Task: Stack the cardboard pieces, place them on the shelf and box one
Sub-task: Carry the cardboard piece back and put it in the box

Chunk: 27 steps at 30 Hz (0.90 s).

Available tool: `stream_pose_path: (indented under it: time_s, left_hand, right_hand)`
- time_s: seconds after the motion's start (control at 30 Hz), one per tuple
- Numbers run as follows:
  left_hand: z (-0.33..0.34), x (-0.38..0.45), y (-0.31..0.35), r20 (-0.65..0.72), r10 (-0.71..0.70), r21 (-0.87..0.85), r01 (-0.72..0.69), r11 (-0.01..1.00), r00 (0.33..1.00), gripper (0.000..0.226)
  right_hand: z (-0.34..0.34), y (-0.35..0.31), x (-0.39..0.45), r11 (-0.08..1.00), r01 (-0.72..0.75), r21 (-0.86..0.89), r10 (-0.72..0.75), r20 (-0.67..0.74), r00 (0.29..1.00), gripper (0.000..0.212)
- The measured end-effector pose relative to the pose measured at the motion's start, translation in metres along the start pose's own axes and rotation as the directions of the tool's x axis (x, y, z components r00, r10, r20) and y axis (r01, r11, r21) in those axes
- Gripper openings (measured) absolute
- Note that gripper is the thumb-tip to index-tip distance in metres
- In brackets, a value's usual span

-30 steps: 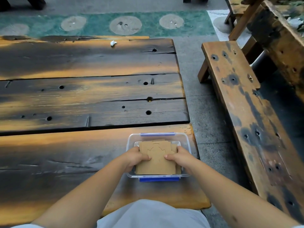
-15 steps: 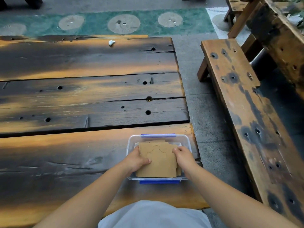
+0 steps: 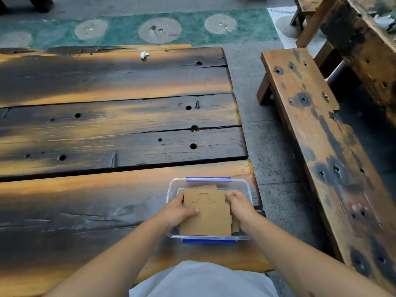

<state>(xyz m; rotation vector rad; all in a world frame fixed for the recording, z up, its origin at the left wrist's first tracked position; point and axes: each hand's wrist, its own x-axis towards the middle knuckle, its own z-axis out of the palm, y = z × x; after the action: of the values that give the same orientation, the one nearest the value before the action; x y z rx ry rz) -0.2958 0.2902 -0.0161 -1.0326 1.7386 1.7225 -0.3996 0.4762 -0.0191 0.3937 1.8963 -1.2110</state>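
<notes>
The cardboard pieces [image 3: 209,213] lie as a loose stack in the clear box [image 3: 171,189], low in the frame and just right of centre. The top piece has a cut outline on its face, and other pieces poke out behind it and at its right edge, so the stack is not squared up. My left hand [image 3: 179,211] grips the stack's left side, thumb lying on the top piece and fingers curled under the edge. My right hand [image 3: 239,207] is closed on the right side, knuckles up, fingers tucked down between the cardboard and the box wall. The box has blue clips at its far and near rims, and no lid is on it. It sits at the right end of the nearest plank of my worktop [image 3: 85,211], dark scorched wood with orange streaks and small holes. A small white scrap [image 3: 144,54] rests on the far plank, upper centre. A bench [image 3: 321,157] runs down the right side of the frame, across a strip of grey paving.
</notes>
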Motion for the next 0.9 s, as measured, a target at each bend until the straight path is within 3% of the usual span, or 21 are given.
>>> stream_pose_path:
  time_s: [0.1,0.3,0.57,0.7,0.9]
  left_hand:
    - [0.000,-0.001,0.003,0.015,0.010,-0.021,-0.009,1.000,1.000,0.052]
    - [0.001,-0.003,0.007,0.035,-0.020,-0.055,0.022,0.998,0.999,0.048]
    - [0.001,0.000,0.008,0.031,-0.041,-0.022,0.041,0.999,0.999,0.048]
    - [0.001,-0.001,0.010,0.070,-0.056,-0.013,0.057,0.998,0.996,0.047]
    - [0.000,-0.002,0.011,0.086,-0.050,0.045,0.046,0.998,0.995,0.047]
  right_hand:
    - [-0.001,-0.001,0.001,1.000,-0.015,-0.011,0.015,0.027,1.000,0.022]
    - [0.008,0.005,-0.005,0.997,0.058,-0.052,-0.066,-0.167,0.984,0.023]
    - [0.008,0.011,-0.005,0.967,0.069,-0.245,-0.128,-0.233,0.964,0.019]
    - [0.008,0.008,-0.009,0.980,0.128,-0.152,-0.146,-0.117,0.982,0.025]
    - [0.006,-0.003,-0.009,0.996,-0.067,-0.053,0.068,0.030,0.997,0.052]
